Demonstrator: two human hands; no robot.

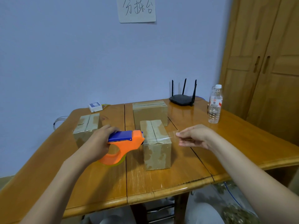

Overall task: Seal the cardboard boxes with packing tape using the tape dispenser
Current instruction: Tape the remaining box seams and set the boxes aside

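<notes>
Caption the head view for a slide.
Left hand holds the tape dispenser; right hand stretches clear tape over the nearest box.

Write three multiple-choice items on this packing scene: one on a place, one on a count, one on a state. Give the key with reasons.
1. Where does the water bottle stand?
A. the table's right side
B. the floor
C. on a box

2. How many cardboard boxes are on the table?
A. one
B. three
C. five

3. What is the right hand doing?
A. lying flat
B. gripping the bottle
C. pinching a clear tape strip

Key: A, it stands near the router; B, left, back and near box; C, tape runs from the dispenser in the left hand.
</notes>
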